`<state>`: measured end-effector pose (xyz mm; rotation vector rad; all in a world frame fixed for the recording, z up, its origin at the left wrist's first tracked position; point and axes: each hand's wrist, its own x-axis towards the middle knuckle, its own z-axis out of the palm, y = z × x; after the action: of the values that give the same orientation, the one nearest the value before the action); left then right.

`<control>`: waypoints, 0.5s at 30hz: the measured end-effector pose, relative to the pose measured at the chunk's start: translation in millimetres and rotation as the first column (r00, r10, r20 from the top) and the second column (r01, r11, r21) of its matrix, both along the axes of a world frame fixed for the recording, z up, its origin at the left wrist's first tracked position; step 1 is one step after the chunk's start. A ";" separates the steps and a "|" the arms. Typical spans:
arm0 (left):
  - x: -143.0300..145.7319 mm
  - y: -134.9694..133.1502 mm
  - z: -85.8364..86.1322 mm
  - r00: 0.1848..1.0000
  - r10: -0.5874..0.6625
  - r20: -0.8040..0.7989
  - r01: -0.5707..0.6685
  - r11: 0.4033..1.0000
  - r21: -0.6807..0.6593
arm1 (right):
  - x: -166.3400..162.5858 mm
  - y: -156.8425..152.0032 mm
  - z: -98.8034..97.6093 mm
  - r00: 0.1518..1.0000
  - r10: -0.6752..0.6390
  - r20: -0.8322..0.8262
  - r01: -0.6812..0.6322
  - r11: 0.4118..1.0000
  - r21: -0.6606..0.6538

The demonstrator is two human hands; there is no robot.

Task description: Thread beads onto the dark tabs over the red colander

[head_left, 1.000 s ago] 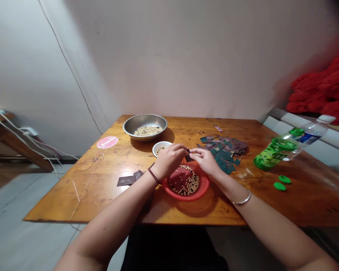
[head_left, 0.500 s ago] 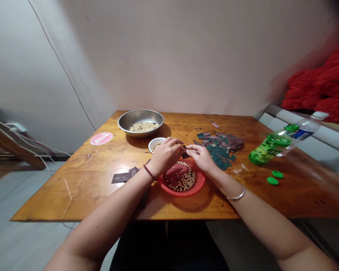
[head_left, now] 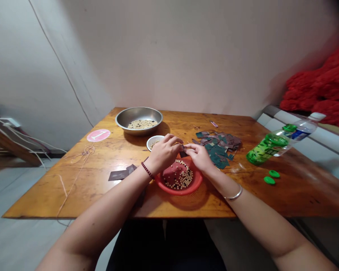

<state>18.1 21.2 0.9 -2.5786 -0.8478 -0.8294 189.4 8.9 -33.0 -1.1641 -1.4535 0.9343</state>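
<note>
My left hand (head_left: pixel 165 153) and my right hand (head_left: pixel 200 158) meet above the far rim of a red plastic basket (head_left: pixel 178 192). Their fingertips pinch a small dark piece of fabric or leather (head_left: pixel 183 154), mostly covered by the fingers. Loose pale and dark beads (head_left: pixel 186 179) lie in the basket below. Behind my left hand, a small white bowl (head_left: pixel 149 143) with more beads is partly hidden. Flat dark brown pieces (head_left: pixel 117 175) lie left of my left forearm. Beyond my right hand spreads a pile of green and brown pieces (head_left: pixel 219 146).
A steel basin (head_left: pixel 138 131) of beads stands at the back left, near a pink round sign (head_left: pixel 98 135) and loose string (head_left: pixel 84 152). On the right are a green bottle (head_left: pixel 264 148), a clear bottle (head_left: pixel 302 130) and two green caps (head_left: pixel 269 180).
The whole view has shifted slightly, so the table things appear a little further left and up. Both hands keep their pinch on the dark piece above the basket.
</note>
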 end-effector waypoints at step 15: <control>-0.6 -3.4 -3.1 0.991 0.092 0.102 -0.080 0.990 -0.113 | -2.1 -1.7 0.5 0.996 -0.019 -0.085 0.017 0.999 -0.028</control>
<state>17.6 17.8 -2.2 -2.5881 -1.0551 -0.9267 187.3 7.2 -32.5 -1.1419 -1.3641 0.9816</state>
